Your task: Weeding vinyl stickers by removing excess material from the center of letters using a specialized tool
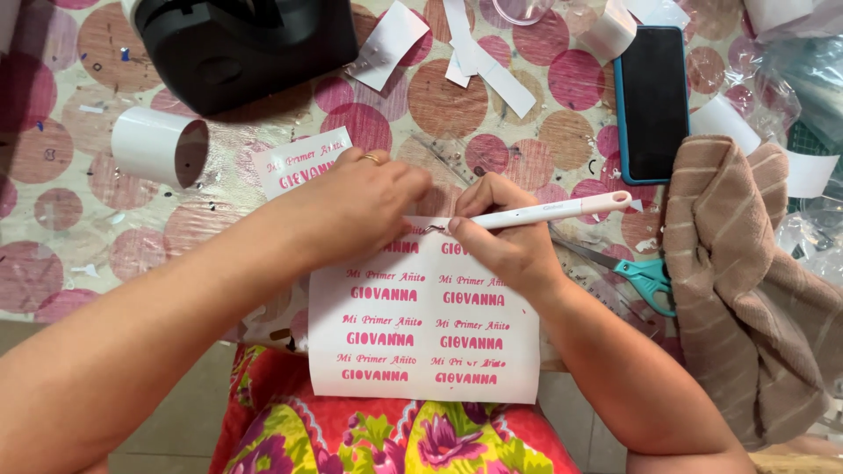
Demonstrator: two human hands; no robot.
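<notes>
The white sticker sheet (421, 338) lies flat at the near edge of the table (53, 219), its lower part hanging over the person's flowered lap, with rows of pink lettering across it. The left hand (369, 197) presses down on the sheet's top edge with its fingers curled and bunched, pinning it in place. The right hand (505, 241) grips a slim white weeding pen (544, 211) like a pencil, its hooked tip touching the lettering just beside the left fingertips. The sheet looks thin, light and floppy, likely to slide or curl, so it is best held flat by a bare margin close to the spot being picked. The cut letters look delicate and would tear or lift if snagged. Teal-handled scissors (637, 272) lie to the right, beside a striped cloth (746, 290); a phone (652, 101) and a white roll (158, 145) sit farther back.
</notes>
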